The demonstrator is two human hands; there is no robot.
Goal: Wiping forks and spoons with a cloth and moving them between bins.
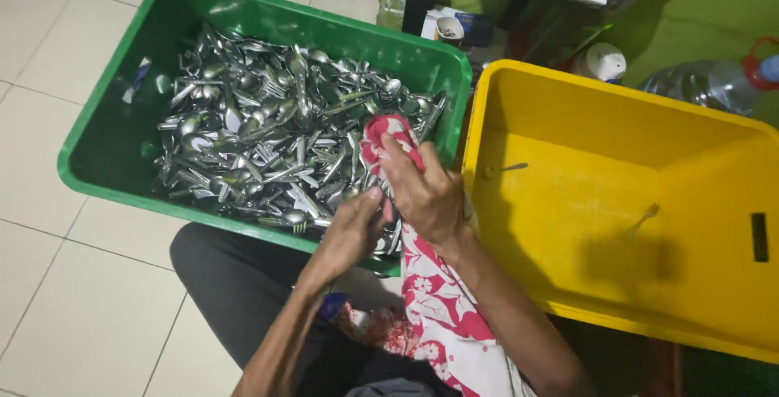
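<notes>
We see the right hand point(426, 194) closed around a red and white floral cloth point(438, 299), bunched over the near right corner of the green tub point(105, 153). The left hand point(350, 230) pinches a piece of cutlery against that cloth; the piece itself is mostly hidden. Just beyond the hands, a heap of steel spoons and forks point(268, 145) fills the green tub. Beside it to the right sits a yellow tub point(584, 97), with a spoon point(505, 170) near its left wall and a fork point(643, 218) towards the middle.
</notes>
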